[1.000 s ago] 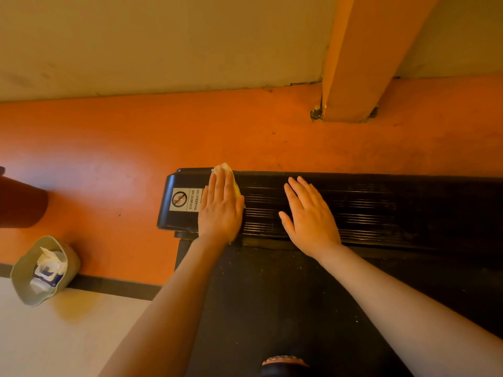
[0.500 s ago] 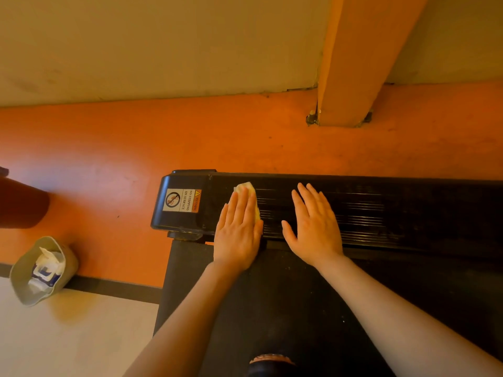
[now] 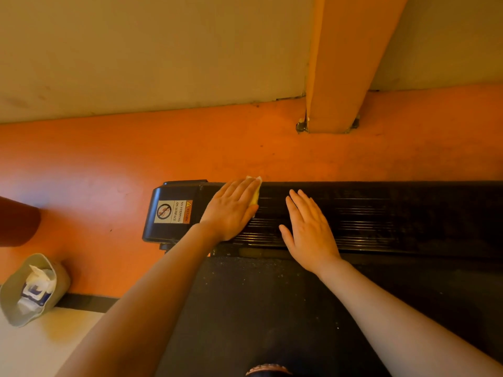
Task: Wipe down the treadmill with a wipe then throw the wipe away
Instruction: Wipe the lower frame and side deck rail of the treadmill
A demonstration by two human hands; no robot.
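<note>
A black treadmill fills the lower right, with a ribbed end cover (image 3: 381, 216) and a dark belt (image 3: 272, 308) below it. My left hand (image 3: 231, 208) lies flat with straight fingers on the cover's left part, pressing a pale wipe (image 3: 255, 190) against it; only the wipe's far edge shows past my fingertips. My right hand (image 3: 307, 229) rests flat and empty on the ribbed cover just to the right. A warning sticker (image 3: 174, 212) sits on the cover's left end cap.
A small grey bin (image 3: 58, 278) holding used wipes and a wrapper lies on the floor at lower left. An orange floor runs behind the treadmill to a beige wall. A slanted post (image 3: 340, 77) stands behind, and a dark red object (image 3: 16, 221) at the left edge.
My left hand has slid the wipe away from me, from the cover's near edge up to its far edge. My right hand has stayed in place.
</note>
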